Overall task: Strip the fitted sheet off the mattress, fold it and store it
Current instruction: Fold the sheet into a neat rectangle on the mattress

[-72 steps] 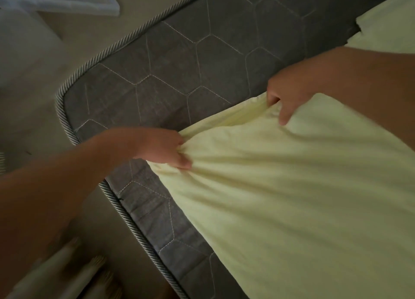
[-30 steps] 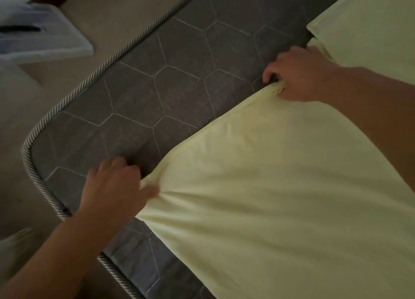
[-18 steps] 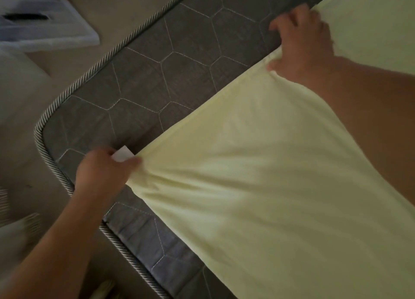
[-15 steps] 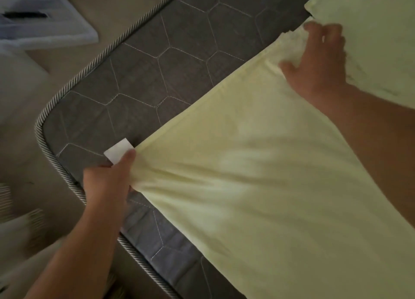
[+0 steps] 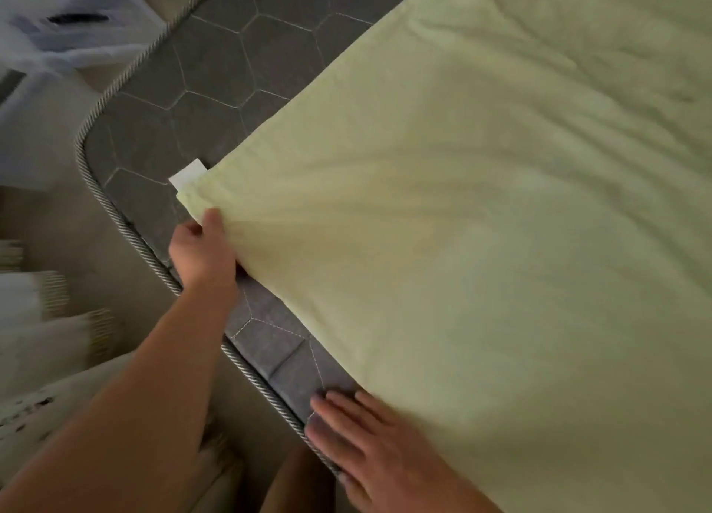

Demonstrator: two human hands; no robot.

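The pale yellow fitted sheet [image 5: 462,223] lies spread flat over the grey quilted mattress [image 5: 200,89], leaving the mattress corner at the left bare. A white label [image 5: 187,174] sticks out at the sheet's near-left corner. My left hand [image 5: 204,250] pinches that corner of the sheet, thumb on top. My right hand [image 5: 370,447] lies flat with straight fingers on the mattress edge at the bottom, beside the sheet's near edge.
The mattress has a rope-like piped border [image 5: 127,239] along its left edge. A clear plastic storage box [image 5: 77,31] stands on the beige floor at the upper left. Blurred light fabric [image 5: 46,320] lies on the floor at the lower left.
My right hand let go of the sheet's far corner and came down to the near mattress edge. The sheet now lies flat and spread. My left hand still holds its corner.
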